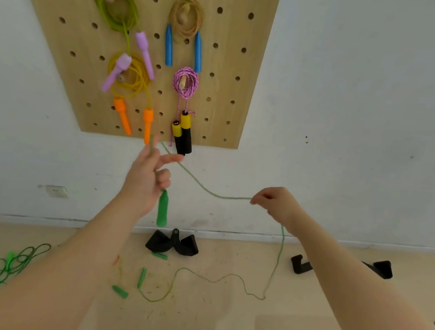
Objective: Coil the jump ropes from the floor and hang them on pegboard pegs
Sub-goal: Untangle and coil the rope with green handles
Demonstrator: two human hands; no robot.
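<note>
Fingers of the left hand (152, 173) are curling around the top of a green handle (163, 209), which is hanging straight down below the fist, while the index finger is sticking out toward the pegboard (224, 56). Over on the right hand (274, 202), the fingertips are pinching the green rope (208, 189), and the cord is running taut-ish between the two hands before dropping from the right hand to the floor (219, 316), where it is trailing in loose curves to a second green handle (141, 277). Whether the rope is already looping over the left fingers is hard to tell, since motion blur is smearing that spot.

No brand, label or readable writing is showing anywhere.

On the pegboard, four coiled ropes are hanging: a lime rope with lilac handles (115, 4), a tan rope with blue handles (186, 18), a yellow rope with orange handles (131, 77) and a pink speckled rope with black-and-yellow handles (185, 81). The pegs are mostly hiding inside the coils.

Another tangled green rope (15, 263) is lying on the floor at the left, and two more green handles (120, 291) are lying near the forearm. Black objects (172, 243) are sitting by the wall, their nature unclear, and a dark shape is getting cut off at the bottom edge.
</note>
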